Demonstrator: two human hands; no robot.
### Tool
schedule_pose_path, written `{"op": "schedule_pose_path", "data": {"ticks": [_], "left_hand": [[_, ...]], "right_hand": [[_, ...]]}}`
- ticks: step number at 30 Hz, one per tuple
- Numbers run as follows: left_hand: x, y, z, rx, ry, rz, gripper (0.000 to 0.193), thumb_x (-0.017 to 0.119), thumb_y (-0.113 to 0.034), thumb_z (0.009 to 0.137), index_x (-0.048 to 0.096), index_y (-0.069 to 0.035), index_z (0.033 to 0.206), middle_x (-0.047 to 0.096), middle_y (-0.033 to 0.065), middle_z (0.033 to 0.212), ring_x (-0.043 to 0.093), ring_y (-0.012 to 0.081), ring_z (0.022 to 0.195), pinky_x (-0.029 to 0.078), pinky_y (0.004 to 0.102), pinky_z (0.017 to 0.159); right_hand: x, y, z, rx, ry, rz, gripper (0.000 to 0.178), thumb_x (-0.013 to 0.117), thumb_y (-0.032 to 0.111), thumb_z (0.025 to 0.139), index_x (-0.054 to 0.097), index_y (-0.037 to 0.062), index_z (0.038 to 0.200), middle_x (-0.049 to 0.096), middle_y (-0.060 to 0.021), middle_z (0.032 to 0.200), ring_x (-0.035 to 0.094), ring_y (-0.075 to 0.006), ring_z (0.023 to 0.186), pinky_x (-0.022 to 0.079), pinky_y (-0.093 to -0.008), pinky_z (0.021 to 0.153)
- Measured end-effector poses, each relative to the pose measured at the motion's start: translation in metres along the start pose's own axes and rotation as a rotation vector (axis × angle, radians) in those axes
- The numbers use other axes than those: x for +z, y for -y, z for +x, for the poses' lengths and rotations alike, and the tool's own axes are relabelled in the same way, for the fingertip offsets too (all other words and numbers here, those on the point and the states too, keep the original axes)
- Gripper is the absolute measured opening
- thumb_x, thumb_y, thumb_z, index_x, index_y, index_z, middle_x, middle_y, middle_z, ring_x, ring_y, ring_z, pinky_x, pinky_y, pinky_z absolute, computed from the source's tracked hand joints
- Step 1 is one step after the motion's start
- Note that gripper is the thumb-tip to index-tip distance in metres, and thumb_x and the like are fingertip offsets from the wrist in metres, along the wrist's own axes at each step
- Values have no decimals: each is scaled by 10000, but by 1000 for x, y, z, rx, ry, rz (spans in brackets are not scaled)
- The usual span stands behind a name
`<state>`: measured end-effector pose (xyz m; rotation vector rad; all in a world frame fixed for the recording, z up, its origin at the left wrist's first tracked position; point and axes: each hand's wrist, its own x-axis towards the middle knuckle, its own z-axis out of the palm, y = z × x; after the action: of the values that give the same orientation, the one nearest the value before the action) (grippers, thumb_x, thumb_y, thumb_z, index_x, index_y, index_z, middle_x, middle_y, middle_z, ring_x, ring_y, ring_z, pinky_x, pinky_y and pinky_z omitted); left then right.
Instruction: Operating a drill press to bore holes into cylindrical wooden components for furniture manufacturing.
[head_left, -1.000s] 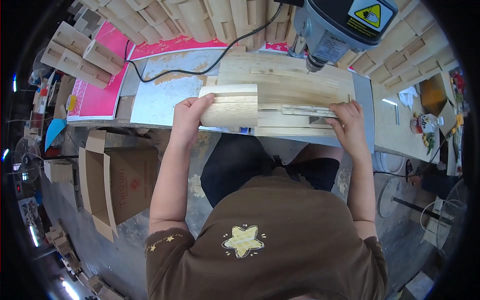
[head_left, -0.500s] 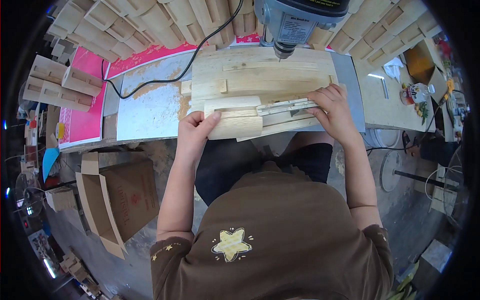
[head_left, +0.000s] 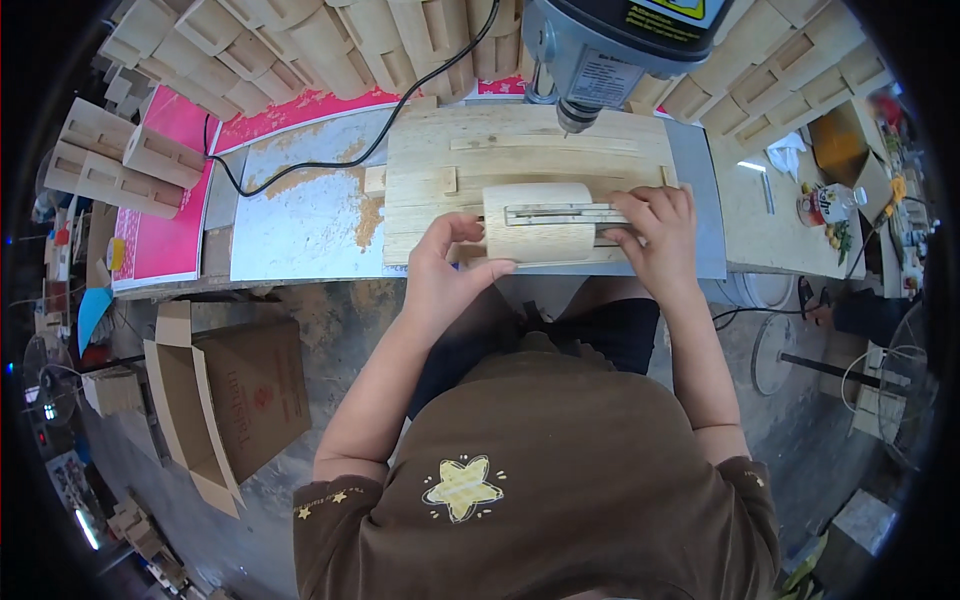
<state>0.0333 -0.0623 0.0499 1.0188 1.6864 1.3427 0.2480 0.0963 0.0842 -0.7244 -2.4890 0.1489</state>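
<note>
now the wooden cylinder point(head_left: 540, 245): it's shifted to the right, folks, and it lies on its side over the near part of the plank point(head_left: 430, 145), between the two hands, slot facing up. one in play.
slim strip point(head_left: 560, 218): a half-second ago just its end meets the cylinder; now most of it runs lengthwise along the slot, its right end sticking out. so, as i judge it, strip and slot are brought together, no longer end to end. how deep it sits, i can't tell. one strip.
left hand point(head_left: 440, 265): and it has loosened! thumb and fingers stand wide apart at the cylinder's left end, thumb toward the near side. whether the tips press on the wood, i can't tell from here.
right hand point(head_left: 660, 225): no change of grip; thumb and fingers pinch narrow on the strip's right end.
bench drill point(head_left: 615, 45): one, looming beyond the plank, its bit well apart from both hands.
cylinders on the left point(head_left: 115, 183): three, piled together on the pink sheet point(head_left: 160, 240).
cylinders at the back point(head_left: 440, 50): rows of them, cut off by the edge of view, too many to count.
black cable point(head_left: 345, 160): one, looping across the bench.
cardboard box point(head_left: 250, 385): one, flaps open, down on the floor.
plastic bottle point(head_left: 840, 205): one, over on the right.
</note>
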Motion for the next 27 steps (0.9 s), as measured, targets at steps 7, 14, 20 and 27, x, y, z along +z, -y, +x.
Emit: {"op": "schedule_pose_path", "data": {"ticks": [7,14,20,27], "left_hand": [[34,18,18,461,-192,450,687,821,-168,599,526,-40,1207,605,165,1066,567,333,1016,356,504,964],[27,32,58,483,-373,670,724,821,-266,547,559,-98,1201,557,71,971,488,260,959,297,422,881],[12,41,70,472,-335,674,589,810,-262,554,628,-121,1096,534,-4,793,479,219,863,318,382,816],[11,41,73,481,-283,689,549,801,-253,576,633,-121,1082,516,-3,763,495,211,789,330,371,773]], "right_hand": [[16,-26,12,178,-75,-26,485,761,106,620,635,157,1086,577,-69,900,489,-296,909,433,-394,808],[35,-30,43,155,-125,-12,491,769,110,610,639,144,1083,579,-72,916,490,-291,926,440,-387,822],[10,-35,53,260,-214,543,398,718,23,709,624,111,1086,573,-102,1093,510,-288,1083,405,-330,948],[-95,-29,177,111,-534,701,188,550,192,905,605,24,970,573,-21,808,515,-93,752,415,-245,672]]}}
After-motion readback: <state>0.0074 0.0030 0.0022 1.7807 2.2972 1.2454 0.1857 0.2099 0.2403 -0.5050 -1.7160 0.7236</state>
